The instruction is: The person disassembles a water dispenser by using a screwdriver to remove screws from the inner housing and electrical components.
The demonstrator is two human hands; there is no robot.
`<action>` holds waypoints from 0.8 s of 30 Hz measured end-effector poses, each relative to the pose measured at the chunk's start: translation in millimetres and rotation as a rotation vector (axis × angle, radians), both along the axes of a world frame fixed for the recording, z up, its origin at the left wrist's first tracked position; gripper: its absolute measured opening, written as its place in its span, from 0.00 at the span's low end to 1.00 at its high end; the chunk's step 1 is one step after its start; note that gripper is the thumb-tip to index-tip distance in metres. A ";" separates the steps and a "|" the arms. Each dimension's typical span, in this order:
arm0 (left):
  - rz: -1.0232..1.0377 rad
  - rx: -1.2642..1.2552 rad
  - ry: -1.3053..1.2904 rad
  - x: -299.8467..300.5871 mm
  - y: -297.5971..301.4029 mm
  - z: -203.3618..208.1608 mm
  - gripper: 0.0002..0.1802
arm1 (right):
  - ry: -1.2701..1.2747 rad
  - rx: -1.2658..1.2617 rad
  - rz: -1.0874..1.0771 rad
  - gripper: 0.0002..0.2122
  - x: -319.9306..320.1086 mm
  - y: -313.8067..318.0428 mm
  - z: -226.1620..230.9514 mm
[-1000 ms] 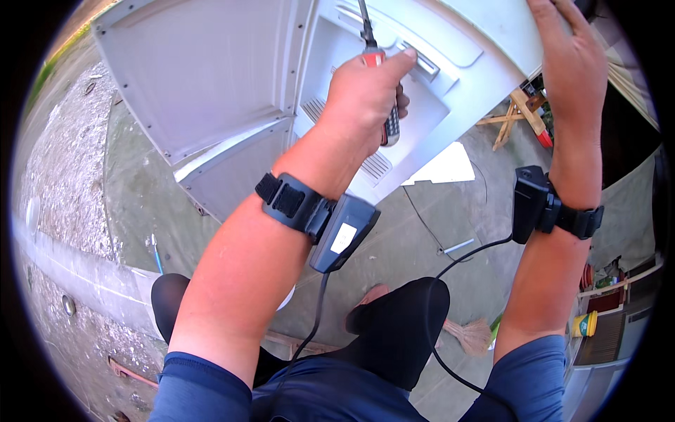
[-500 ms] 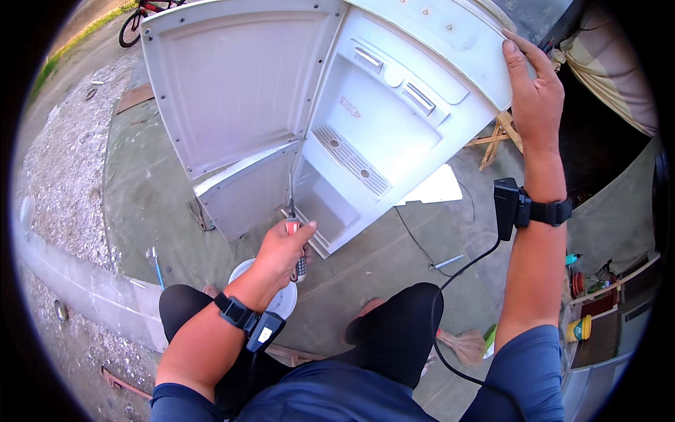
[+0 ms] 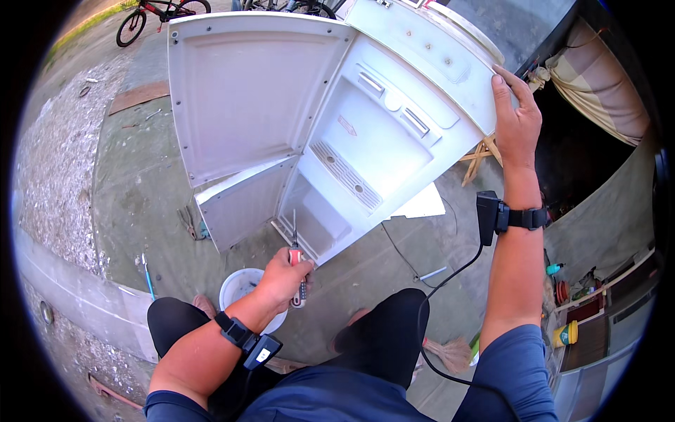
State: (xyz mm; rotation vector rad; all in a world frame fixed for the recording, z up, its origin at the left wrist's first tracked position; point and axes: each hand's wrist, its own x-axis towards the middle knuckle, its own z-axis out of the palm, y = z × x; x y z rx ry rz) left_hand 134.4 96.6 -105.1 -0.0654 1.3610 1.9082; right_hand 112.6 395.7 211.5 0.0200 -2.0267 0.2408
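Note:
A white water dispenser stands tilted in front of me. Its large upper door and small lower door both hang open to the left. In my left hand is a screwdriver with a red and grey handle, its shaft pointing up before the lower compartment. Whether the tip touches anything there, I cannot tell. My right hand grips the dispenser's upper right corner, thumb on the front face and fingers over the edge.
A white bucket stands by my left knee. Pliers lie on the green ground sheet beside the lower door. A straw broom is near my right leg. Wooden legs show behind the dispenser, and a bicycle at far left.
My left hand has drawn the screwdriver back toward me, away from the lower door's hinge side. The whole view has shifted slightly. My right hand keeps its hold on the dispenser.

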 end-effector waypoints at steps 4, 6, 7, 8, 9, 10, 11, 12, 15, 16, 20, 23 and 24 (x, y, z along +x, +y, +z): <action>-0.001 -0.004 0.001 -1.3 -0.6 -1.3 0.16 | 0.005 0.000 0.001 0.12 -0.7 3.3 0.3; 0.006 -0.011 0.003 -1.4 0.4 -2.2 0.16 | 0.006 -0.003 0.015 0.12 -1.2 4.4 0.0; 0.009 -0.015 0.004 -1.5 0.7 -2.4 0.16 | 0.008 -0.003 0.019 0.12 -1.7 5.1 0.0; 0.007 -0.017 0.007 -1.5 0.9 -2.6 0.15 | 0.009 -0.002 0.022 0.12 -1.7 5.5 0.1; 0.006 -0.021 0.009 -1.5 0.3 -2.3 0.15 | 0.007 -0.010 0.026 0.12 -2.0 5.0 -0.5; 0.005 -0.025 0.011 -1.5 -0.2 -1.9 0.15 | 0.005 -0.018 0.029 0.12 -2.1 4.1 -1.1; 0.008 -0.023 0.011 -1.2 -0.7 -1.2 0.15 | 0.003 -0.025 0.032 0.12 -2.3 3.5 -1.6; 0.007 -0.018 0.011 -0.5 0.0 0.6 0.15 | 0.006 -0.013 0.023 0.12 -1.6 3.6 -0.8; 0.003 -0.003 0.008 -0.2 1.7 0.3 0.14 | 0.011 -0.002 0.021 0.12 -0.7 4.5 0.2; 0.003 0.001 0.006 -0.1 1.8 -0.1 0.14 | 0.011 -0.016 0.039 0.11 -1.0 4.9 -0.2; 0.000 -0.002 -0.012 0.4 1.5 2.8 0.14 | 0.014 -0.034 0.062 0.11 -2.6 5.7 -1.9; -0.012 -0.012 0.004 0.5 1.9 -2.3 0.14 | 0.020 -0.026 0.056 0.11 -2.6 7.0 -1.8; -0.016 -0.014 0.006 0.4 2.0 -2.7 0.14 | 0.020 -0.026 0.058 0.11 -2.7 7.2 -1.9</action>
